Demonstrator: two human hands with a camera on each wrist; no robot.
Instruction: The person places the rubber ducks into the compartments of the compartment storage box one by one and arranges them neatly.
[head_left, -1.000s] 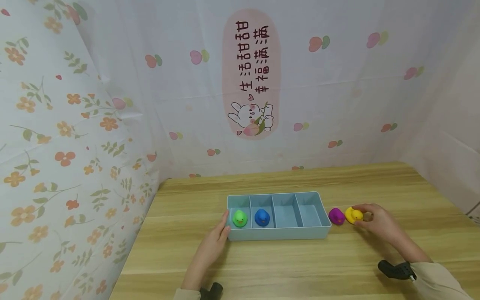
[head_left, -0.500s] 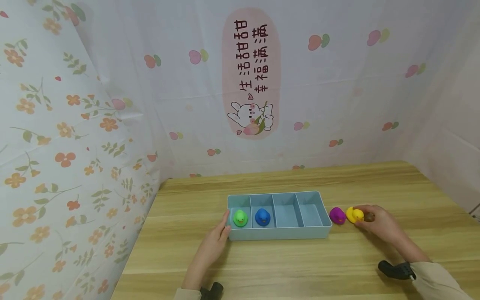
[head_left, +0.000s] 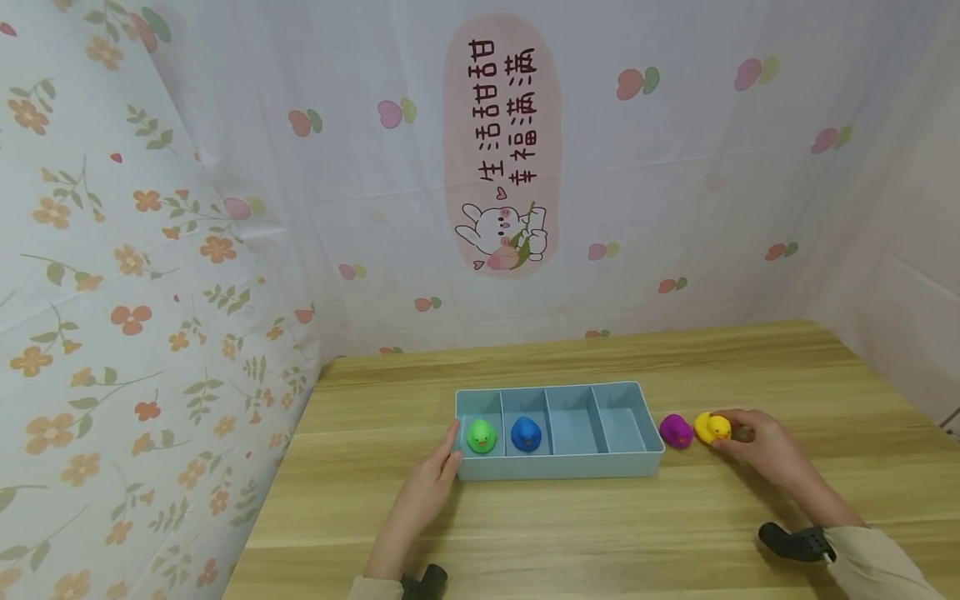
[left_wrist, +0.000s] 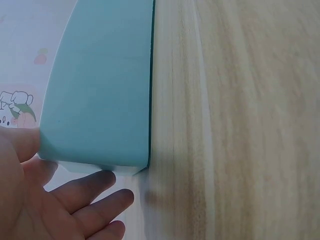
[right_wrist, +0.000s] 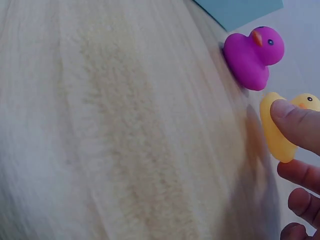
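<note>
A light blue tray [head_left: 555,467] has a row of compartments. In the leftmost sits a green rubber duck [head_left: 481,437], and a blue rubber duck [head_left: 526,434] is in the one beside it. My left hand [head_left: 433,482] touches the tray's left end, its fingers loosely extended along the end wall in the left wrist view. Right of the tray, my right hand [head_left: 765,446] pinches a yellow rubber duck [right_wrist: 277,137] between thumb and fingers, low over the table. A purple rubber duck [right_wrist: 247,60] stands between the tray and the yellow duck.
The wooden table [head_left: 562,542] extends around the tray. A patterned cloth [head_left: 375,208] hangs behind the table and along its left side. A black wrist mount [head_left: 795,542] is on the right forearm, and another [head_left: 424,582] is on the left.
My right hand and the yellow duck have shifted very slightly to the right, a little farther from the purple duck. The left hand stays at the tray's end.
</note>
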